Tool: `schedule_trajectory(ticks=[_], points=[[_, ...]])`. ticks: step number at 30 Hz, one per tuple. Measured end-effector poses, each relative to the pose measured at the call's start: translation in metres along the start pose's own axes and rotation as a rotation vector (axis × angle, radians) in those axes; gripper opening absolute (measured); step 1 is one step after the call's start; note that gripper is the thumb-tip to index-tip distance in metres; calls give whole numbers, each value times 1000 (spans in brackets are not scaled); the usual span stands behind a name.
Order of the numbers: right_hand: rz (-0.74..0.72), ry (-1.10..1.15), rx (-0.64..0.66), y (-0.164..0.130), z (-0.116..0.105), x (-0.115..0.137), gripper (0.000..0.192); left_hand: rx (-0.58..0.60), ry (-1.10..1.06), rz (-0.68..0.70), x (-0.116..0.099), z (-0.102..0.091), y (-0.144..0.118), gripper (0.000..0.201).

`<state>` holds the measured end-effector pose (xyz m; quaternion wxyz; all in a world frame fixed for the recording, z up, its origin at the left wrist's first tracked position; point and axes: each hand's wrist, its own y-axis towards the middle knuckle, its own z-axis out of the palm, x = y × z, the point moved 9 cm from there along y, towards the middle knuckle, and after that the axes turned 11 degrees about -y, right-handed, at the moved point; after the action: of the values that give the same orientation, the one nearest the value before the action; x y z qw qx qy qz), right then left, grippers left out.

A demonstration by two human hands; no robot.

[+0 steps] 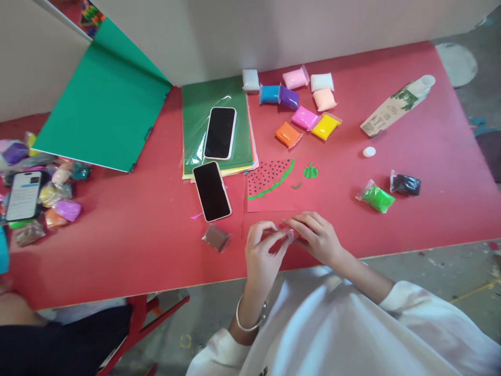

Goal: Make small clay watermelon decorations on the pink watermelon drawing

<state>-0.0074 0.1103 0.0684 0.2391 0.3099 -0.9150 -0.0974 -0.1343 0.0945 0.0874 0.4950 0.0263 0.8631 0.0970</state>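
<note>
Plastic [290, 235], small and clear, pinched between 2 hands [263, 253] [321, 241]

gap: right fingers [307, 225] to green packet [377, 198] | obstacles: carton [397, 108], white cap [369, 152]

Over the bench [156, 256], the left hand [262, 256] and the right hand [320, 241] meet, their fingers [309, 222] pinching a small clear wrapper [290, 236]. Just beyond lies a red sheet [279, 204] bearing a watermelon slice [270, 176], with a brown packet [216, 237] and two phones [212, 191] to its left, the farther on a stack of sheets [194, 122]. Coloured packets [306, 118] lie behind, while a carton [393, 109], a green packet [377, 197] and a black packet [406, 184] sit to the right.
</note>
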Motion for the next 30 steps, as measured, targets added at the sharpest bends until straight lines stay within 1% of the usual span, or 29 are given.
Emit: schedule_trajectory(ticks=[5, 9, 13, 15, 18, 21, 24, 28, 30], points=[[-2, -16, 13, 1, 3, -1, 31, 0, -8, -31, 6, 4, 0, 6], [14, -21, 41, 3, 5, -3, 33, -11, 16, -1, 4, 5, 1, 8], [22, -30, 24, 4, 5, -4, 32, -23, 105, 38, 1, 3, -1, 13], [15, -47, 35, 2, 7, -4, 31, 23, 176, 14, 4, 6, -2, 16], [-3, -68, 76, -1, 14, -4, 30, 117, 270, -65, 13, 12, -4, 16], [-17, -73, 75, -5, 16, -5, 29, 159, 301, -103, 20, 18, -5, 16], [4, -80, 44, -7, 14, -8, 30, 150, 284, -70, 19, 26, -5, 19], [48, -87, 9, -9, 12, -13, 34, 76, 276, 4, 12, 30, -7, 22], [50, -71, 1, -9, 9, -14, 35, 65, 306, 44, 6, 31, -9, 21]])
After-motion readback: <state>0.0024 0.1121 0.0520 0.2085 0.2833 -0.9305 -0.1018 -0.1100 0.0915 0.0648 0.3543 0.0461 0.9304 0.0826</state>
